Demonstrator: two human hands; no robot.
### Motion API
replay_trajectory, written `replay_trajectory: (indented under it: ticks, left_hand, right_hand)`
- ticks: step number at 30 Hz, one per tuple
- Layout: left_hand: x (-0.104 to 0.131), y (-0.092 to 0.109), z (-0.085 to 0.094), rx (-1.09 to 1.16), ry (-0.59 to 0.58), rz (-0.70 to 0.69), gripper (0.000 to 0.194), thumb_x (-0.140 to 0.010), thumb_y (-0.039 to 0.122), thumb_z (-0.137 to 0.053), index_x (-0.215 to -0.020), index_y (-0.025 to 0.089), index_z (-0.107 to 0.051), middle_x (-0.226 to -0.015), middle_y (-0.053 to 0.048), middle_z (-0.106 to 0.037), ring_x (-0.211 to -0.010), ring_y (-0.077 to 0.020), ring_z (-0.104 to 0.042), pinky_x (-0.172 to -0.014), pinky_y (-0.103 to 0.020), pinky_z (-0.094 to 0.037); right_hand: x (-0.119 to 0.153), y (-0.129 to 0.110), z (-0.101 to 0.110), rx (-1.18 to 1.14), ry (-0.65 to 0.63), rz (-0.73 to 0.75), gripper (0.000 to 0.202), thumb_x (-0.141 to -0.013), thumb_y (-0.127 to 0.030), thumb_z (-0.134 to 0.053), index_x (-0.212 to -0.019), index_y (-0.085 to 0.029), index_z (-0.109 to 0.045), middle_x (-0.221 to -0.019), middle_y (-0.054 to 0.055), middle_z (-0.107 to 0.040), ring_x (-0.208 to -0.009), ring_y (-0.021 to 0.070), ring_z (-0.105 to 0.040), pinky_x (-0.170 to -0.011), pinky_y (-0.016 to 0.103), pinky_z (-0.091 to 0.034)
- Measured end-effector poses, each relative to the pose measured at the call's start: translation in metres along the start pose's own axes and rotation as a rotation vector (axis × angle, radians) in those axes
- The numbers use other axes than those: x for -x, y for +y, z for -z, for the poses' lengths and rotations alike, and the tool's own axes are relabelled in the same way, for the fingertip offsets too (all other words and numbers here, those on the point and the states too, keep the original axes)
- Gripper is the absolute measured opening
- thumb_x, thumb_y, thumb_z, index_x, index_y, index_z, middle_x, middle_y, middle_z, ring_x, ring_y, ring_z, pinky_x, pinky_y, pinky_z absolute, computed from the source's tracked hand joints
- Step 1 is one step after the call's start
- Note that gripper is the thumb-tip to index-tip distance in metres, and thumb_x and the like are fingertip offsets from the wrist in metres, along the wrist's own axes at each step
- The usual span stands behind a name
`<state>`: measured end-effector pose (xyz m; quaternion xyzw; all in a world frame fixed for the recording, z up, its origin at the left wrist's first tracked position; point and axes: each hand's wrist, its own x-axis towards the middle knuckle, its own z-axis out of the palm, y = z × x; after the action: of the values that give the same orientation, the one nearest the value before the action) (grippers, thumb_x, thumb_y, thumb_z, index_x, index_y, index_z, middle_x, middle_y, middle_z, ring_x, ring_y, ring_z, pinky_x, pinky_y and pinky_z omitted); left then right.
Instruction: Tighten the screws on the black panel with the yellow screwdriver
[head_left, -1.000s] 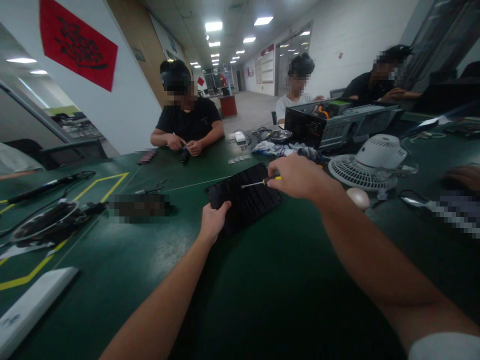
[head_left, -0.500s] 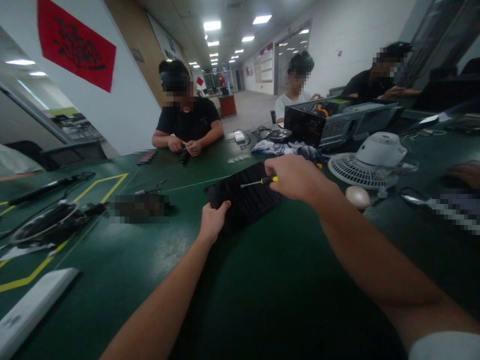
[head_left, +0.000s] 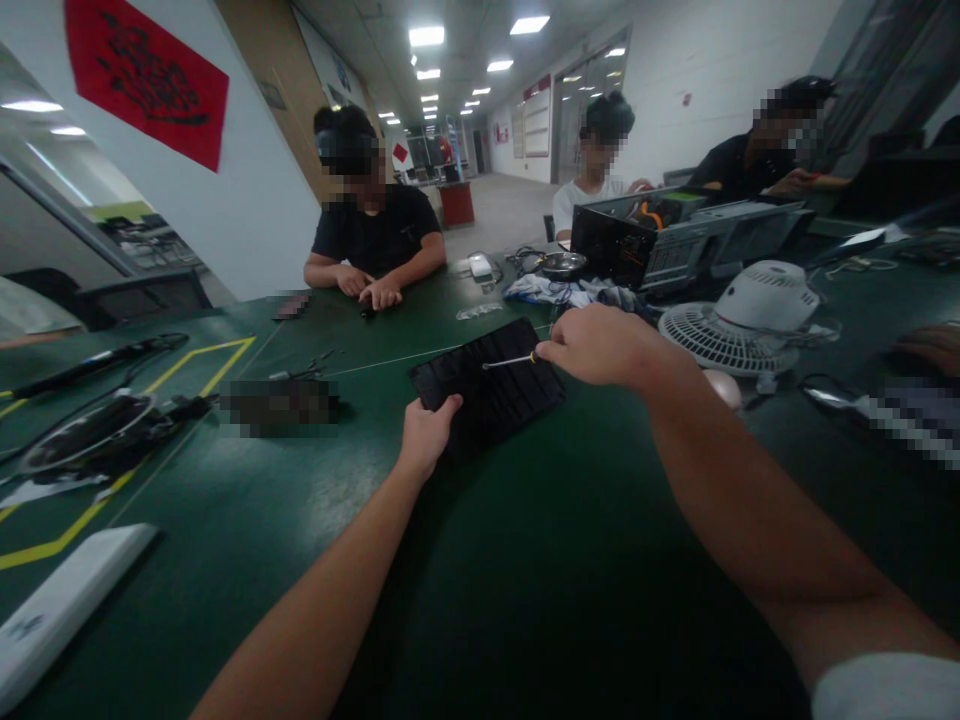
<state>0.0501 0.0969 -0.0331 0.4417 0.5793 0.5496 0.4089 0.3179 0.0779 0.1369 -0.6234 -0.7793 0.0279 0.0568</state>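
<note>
A flat black rectangular panel (head_left: 510,385) with ridges lies tilted in front of me, over the green table (head_left: 300,520). My left hand (head_left: 429,432) grips its near-left edge, thumb on top and the other fingers hidden beneath. In my right hand (head_left: 600,345) is a screwdriver (head_left: 510,362) with a yellow and black handle, mostly covered by the fist. Its metal shaft points left across the panel, and the tip is near the panel's middle. Whether the tip touches the surface I cannot tell.
An open computer case (head_left: 675,235) stands at the back right, with a white fan (head_left: 757,310) before it. Cloth (head_left: 570,290) lies beyond the panel. A white box-like bar (head_left: 75,610) is at near left, cables (head_left: 112,435) behind it. A person in black (head_left: 375,235) sits opposite.
My right hand has shifted slightly right and turned, so less of the screwdriver handle shows. The panel is tilted a little differently. The person opposite has lowered their hands to the table.
</note>
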Motion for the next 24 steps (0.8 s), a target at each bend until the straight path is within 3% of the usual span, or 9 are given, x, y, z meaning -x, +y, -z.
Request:
replay_trajectory:
  ticks: [2, 5, 7, 12, 24]
  left_hand:
    - [0.001, 0.001, 0.0, 0.0, 0.003, 0.008, 0.042, -0.066, 0.043, -0.091, -0.095, 0.016, -0.077, -0.092, -0.009, -0.079, -0.087, -0.0289, -0.076, -0.086, -0.043, -0.061]
    - [0.002, 0.003, 0.0, -0.013, 0.006, 0.01, 0.041, -0.066, 0.042, -0.09, -0.094, 0.016, -0.076, -0.089, -0.009, -0.078, -0.084, -0.0281, -0.075, -0.083, -0.042, -0.061]
    - [0.002, 0.003, 0.0, -0.025, 0.002, -0.002, 0.041, -0.067, 0.043, -0.089, -0.094, 0.015, -0.076, -0.089, -0.008, -0.078, -0.082, -0.0272, -0.074, -0.081, -0.041, -0.06]
    - [0.001, 0.001, -0.002, -0.017, 0.021, 0.017, 0.041, -0.065, 0.043, -0.091, -0.092, 0.016, -0.075, -0.087, -0.008, -0.077, -0.081, -0.0274, -0.074, -0.081, -0.041, -0.061]
    - [0.002, 0.002, -0.003, 0.03, 0.013, 0.013, 0.038, -0.067, 0.038, -0.092, -0.094, 0.016, -0.076, -0.096, -0.011, -0.08, -0.088, -0.0293, -0.076, -0.087, -0.043, -0.062]
  right_hand:
    - [0.0, 0.009, 0.003, -0.021, 0.015, 0.077, 0.04, -0.094, -0.051, -0.068, -0.113, -0.018, -0.081, -0.108, 0.018, -0.082, -0.102, 0.0347, -0.074, -0.084, 0.044, -0.055]
    - [0.002, 0.018, 0.009, -0.02, 0.085, 0.128, 0.035, -0.086, -0.037, -0.075, -0.117, -0.021, -0.078, -0.106, 0.012, -0.081, -0.098, 0.0305, -0.073, -0.08, 0.039, -0.052]
    - [0.005, 0.019, 0.012, -0.013, 0.14, 0.113, 0.03, -0.087, -0.033, -0.072, -0.114, -0.021, -0.08, -0.108, 0.013, -0.082, -0.101, 0.0319, -0.074, -0.08, 0.04, -0.051]
    - [0.008, 0.013, 0.012, -0.024, 0.204, 0.042, 0.032, -0.09, -0.042, -0.073, -0.112, -0.023, -0.085, -0.115, 0.015, -0.083, -0.109, 0.0372, -0.075, -0.083, 0.045, -0.052]
    - [0.004, 0.014, 0.007, -0.024, 0.245, 0.098, 0.03, -0.085, -0.036, -0.08, -0.113, -0.029, -0.087, -0.112, 0.008, -0.083, -0.11, 0.0346, -0.074, -0.088, 0.045, -0.053]
